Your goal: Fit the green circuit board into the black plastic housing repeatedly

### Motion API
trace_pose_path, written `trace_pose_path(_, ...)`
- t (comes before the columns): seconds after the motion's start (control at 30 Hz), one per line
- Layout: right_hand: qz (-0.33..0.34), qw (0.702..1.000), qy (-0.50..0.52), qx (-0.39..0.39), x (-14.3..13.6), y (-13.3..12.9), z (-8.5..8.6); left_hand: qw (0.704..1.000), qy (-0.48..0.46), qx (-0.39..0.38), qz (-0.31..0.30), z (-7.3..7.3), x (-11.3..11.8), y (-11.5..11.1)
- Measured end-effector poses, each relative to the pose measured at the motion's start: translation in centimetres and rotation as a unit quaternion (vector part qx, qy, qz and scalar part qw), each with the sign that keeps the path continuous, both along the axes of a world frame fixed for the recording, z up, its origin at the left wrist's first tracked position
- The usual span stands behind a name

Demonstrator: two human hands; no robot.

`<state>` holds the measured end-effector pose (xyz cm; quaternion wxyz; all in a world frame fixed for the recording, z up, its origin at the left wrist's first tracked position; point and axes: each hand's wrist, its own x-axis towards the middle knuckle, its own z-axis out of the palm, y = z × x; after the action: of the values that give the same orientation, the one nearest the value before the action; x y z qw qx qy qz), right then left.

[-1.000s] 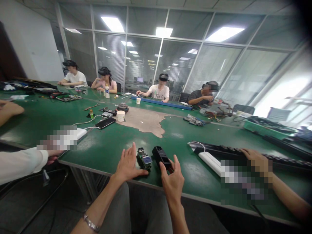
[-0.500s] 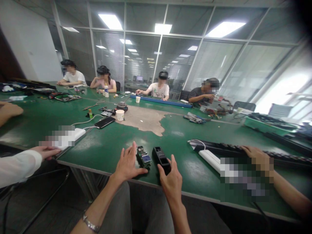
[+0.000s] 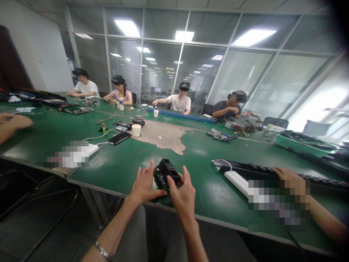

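My right hand (image 3: 183, 196) grips a black plastic device casing (image 3: 169, 169) between thumb and fingers. The casing is tilted on its side, right beside and partly over a small green circuit board (image 3: 161, 179). Around the board's left and near sides my left hand (image 3: 142, 186) is spread, thumb and fingers apart. Whether its thumb or fingertips touch the board I cannot tell. Much of the board is hidden behind the casing and my right thumb.
Ahead stand a paper cup (image 3: 136, 130) and a black phone (image 3: 119, 137) on a cable. White bars (image 3: 236, 182) lie on both sides. At right, another person's hand (image 3: 289, 175) rests near a long black part (image 3: 256, 170). Several people sit across the green table (image 3: 109, 171).
My right hand has moved left with the black casing, tipping it against or over the circuit board. My left hand has hardly moved. The sleeved hand at far left has left the view.
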<state>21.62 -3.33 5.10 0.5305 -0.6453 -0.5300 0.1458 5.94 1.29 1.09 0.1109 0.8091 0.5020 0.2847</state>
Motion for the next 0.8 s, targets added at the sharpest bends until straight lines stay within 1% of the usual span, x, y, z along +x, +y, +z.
trace_pose_path(0.1, 0.007, 0.999, -0.04, -0.024, -0.5, 0.5, -0.4, 1.0, -0.002, -0.002, -0.001, 0.0, -0.1, 0.0)
trace_pose_path(0.17, 0.008, 0.997, -0.068, -0.028, -0.8, 0.5, -0.3, 1.0, 0.001, -0.001, -0.003, -0.1, -0.2, 0.0)
trace_pose_path(0.33, 0.011, 0.991, -0.126, -0.041, -1.2, 0.2, 0.6, 1.0, 0.013, 0.007, 0.002, -0.4, -0.3, 0.2)
trace_pose_path(0.47, 0.015, 0.987, -0.153, -0.042, -1.6, 0.0, 1.5, 1.0, 0.014, 0.015, 0.001, -0.4, -0.3, 0.2)
trace_pose_path(0.57, 0.019, 0.983, -0.177, -0.047, -1.8, 0.0, 1.6, 1.0, 0.009, 0.014, -0.003, -0.3, -0.3, 0.1)
trace_pose_path(0.67, 0.031, 0.974, -0.208, -0.079, -1.7, 0.2, 0.8, 1.0, 0.007, 0.01, -0.003, -0.2, -0.2, 0.1)
trace_pose_path(0.8, 0.043, 0.97, -0.209, -0.112, -1.2, 0.6, -1.2, 1.0, 0.019, 0.002, 0.001, -0.2, -0.1, 0.2)
